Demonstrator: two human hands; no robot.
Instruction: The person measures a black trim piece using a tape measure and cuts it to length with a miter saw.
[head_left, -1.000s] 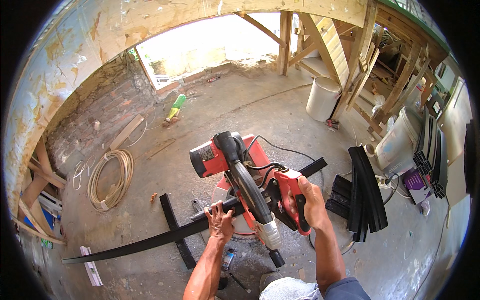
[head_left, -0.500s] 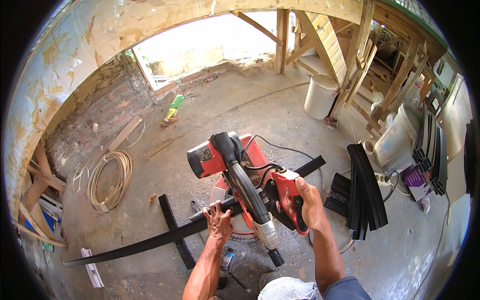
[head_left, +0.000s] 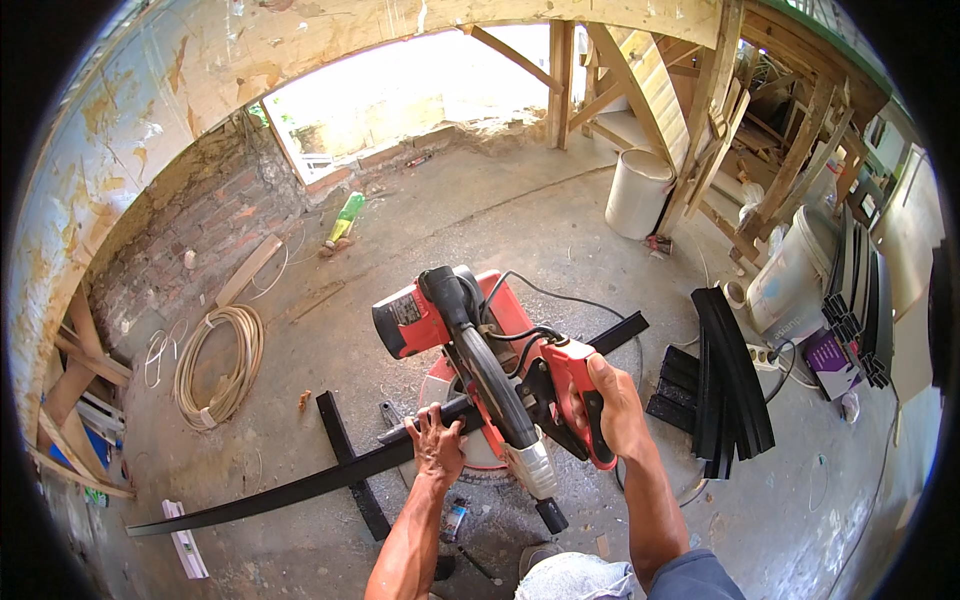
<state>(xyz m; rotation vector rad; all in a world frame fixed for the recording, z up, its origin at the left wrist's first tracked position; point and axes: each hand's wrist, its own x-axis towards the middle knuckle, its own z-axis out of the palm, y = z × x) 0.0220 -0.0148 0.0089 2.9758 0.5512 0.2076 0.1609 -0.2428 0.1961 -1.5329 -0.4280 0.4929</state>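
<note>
A red and black miter saw (head_left: 497,395) stands on the floor in front of me. My right hand (head_left: 621,408) is closed around its red and black handle (head_left: 577,392). A long black profile bar (head_left: 285,490) runs from the lower left to the saw, its far left end near a small white and purple piece (head_left: 186,542). My left hand (head_left: 437,446) grips the bar just left of the blade guard, fingers bent over it. The saw head hides where the blade meets the bar. Another black profile piece (head_left: 340,440) lies crosswise under the bar.
Several black profiles (head_left: 735,375) lie stacked right of the saw, near a power strip (head_left: 765,358) and a white bucket (head_left: 795,275). A cable (head_left: 560,292) leaves the saw. On the left are a hose coil (head_left: 218,365) and a green bottle (head_left: 347,215). A white drum (head_left: 640,195) stands behind.
Almost nothing differs. Both hands keep their places on the bar and the saw handle; the view has shifted very slightly.
</note>
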